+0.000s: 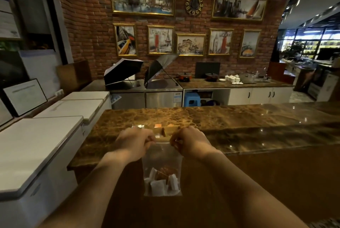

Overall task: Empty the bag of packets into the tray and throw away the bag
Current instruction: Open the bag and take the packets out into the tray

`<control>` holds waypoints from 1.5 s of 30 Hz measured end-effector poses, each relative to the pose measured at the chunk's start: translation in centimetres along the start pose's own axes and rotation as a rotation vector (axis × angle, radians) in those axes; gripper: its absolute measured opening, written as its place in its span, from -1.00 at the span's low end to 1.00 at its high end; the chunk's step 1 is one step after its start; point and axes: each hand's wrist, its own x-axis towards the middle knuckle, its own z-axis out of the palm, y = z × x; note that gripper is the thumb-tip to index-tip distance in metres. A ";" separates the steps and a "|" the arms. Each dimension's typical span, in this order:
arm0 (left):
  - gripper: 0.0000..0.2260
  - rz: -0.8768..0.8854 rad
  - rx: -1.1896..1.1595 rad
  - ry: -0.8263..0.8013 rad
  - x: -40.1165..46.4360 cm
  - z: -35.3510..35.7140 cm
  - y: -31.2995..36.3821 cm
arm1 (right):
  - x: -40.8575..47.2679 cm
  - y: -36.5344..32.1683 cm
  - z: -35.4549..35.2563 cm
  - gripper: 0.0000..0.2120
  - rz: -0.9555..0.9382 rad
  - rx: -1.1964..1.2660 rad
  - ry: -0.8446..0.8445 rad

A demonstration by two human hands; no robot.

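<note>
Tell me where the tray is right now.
In the head view the tray sits on the marble counter, centre frame, just beyond both hands and partly hidden by them. The bag hangs below it, on the near side.

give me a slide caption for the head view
Both hands pinch the top of a clear bag of packets before the tray.

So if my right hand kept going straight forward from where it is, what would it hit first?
Probably the wooden compartment tray on the brown marble counter, just beyond the right hand pinching the clear plastic bag; depth is unclear.
</note>
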 end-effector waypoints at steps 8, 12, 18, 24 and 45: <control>-0.93 0.037 -0.012 0.031 13.7 1.3 -6.3 | 14.3 2.4 0.6 -0.84 0.007 -0.052 -0.001; -0.91 0.024 0.012 0.051 18.8 2.3 -7.7 | 19.6 4.7 1.0 -0.84 0.040 -0.038 0.011; -0.90 0.016 0.017 0.062 26.3 4.3 -9.0 | 26.6 8.2 2.1 -0.84 0.027 0.050 -0.022; -0.92 0.035 0.009 0.060 31.7 6.0 -9.4 | 32.9 12.5 3.4 -0.96 0.024 0.307 -0.035; -0.89 -0.724 -1.201 -0.119 40.4 9.3 -7.8 | 41.8 15.3 4.4 -0.87 0.375 0.926 -0.249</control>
